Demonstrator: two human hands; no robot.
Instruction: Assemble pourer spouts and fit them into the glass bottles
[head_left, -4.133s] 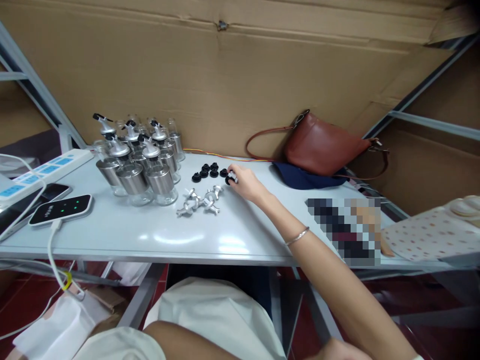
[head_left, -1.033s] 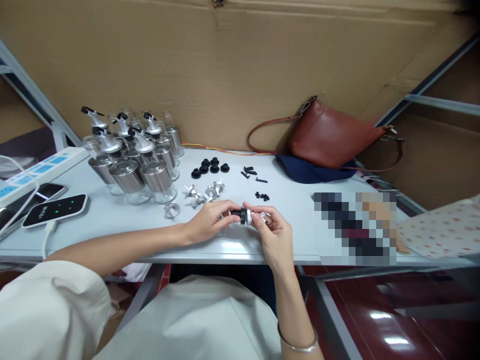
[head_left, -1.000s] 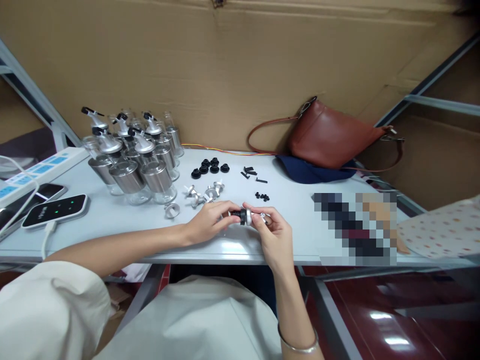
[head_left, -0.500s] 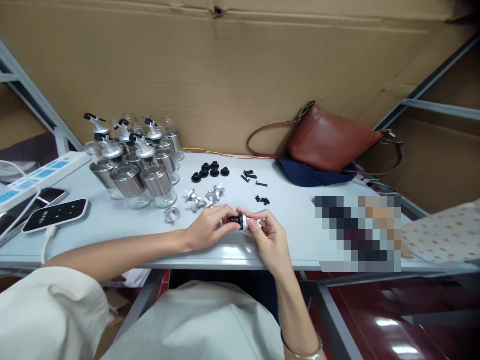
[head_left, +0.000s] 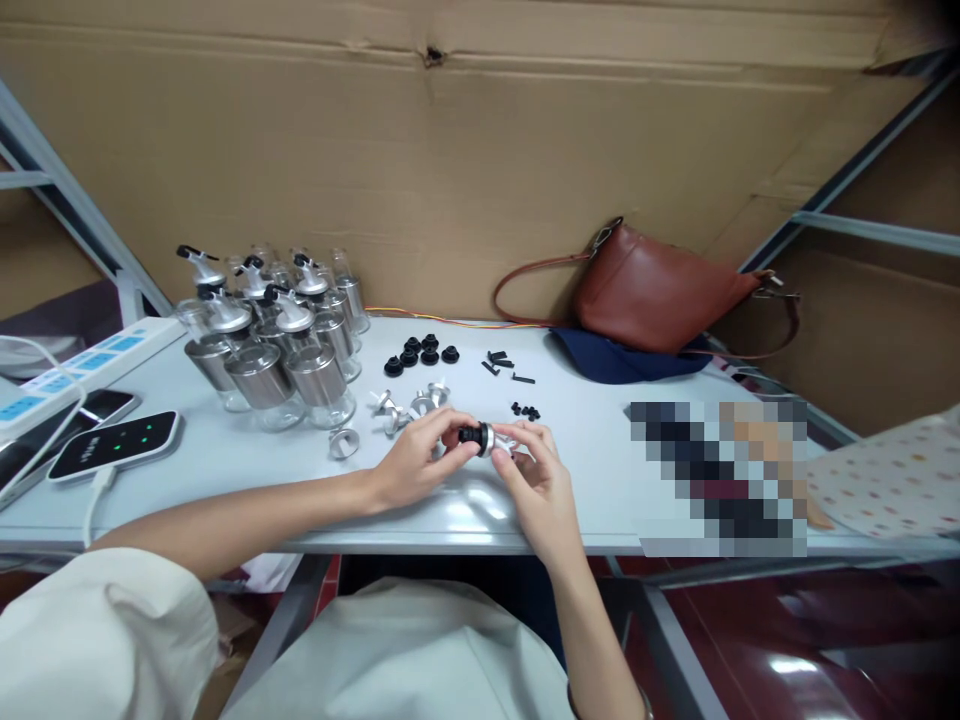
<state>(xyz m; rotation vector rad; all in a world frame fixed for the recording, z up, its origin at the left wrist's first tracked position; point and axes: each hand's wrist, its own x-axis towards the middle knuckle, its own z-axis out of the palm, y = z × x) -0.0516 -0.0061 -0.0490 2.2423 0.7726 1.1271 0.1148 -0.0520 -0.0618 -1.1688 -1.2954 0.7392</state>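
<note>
Both of my hands meet over the front middle of the grey table (head_left: 225, 470). My left hand (head_left: 420, 455) pinches the black rubber end of a small pourer spout (head_left: 478, 437). My right hand (head_left: 529, 475) grips the spout's silver metal end, fingers closed. Just behind my hands lie loose silver spouts (head_left: 409, 402) and a silver ring (head_left: 343, 443). Black rubber stoppers (head_left: 420, 352) and small black pins (head_left: 504, 362) and black bits (head_left: 525, 411) lie farther back.
Several glass and steel bottles with pourers (head_left: 277, 330) stand at the back left. A power strip (head_left: 82, 350), a phone (head_left: 116, 443) and a cable lie at far left. A brown leather bag (head_left: 652, 295) rests on dark blue cloth (head_left: 615, 360) against the cardboard wall.
Earlier only my right hand reached to the black stoppers. Since then both hands came together at the front holding the spout; in the last second they shifted slightly while turning it.
</note>
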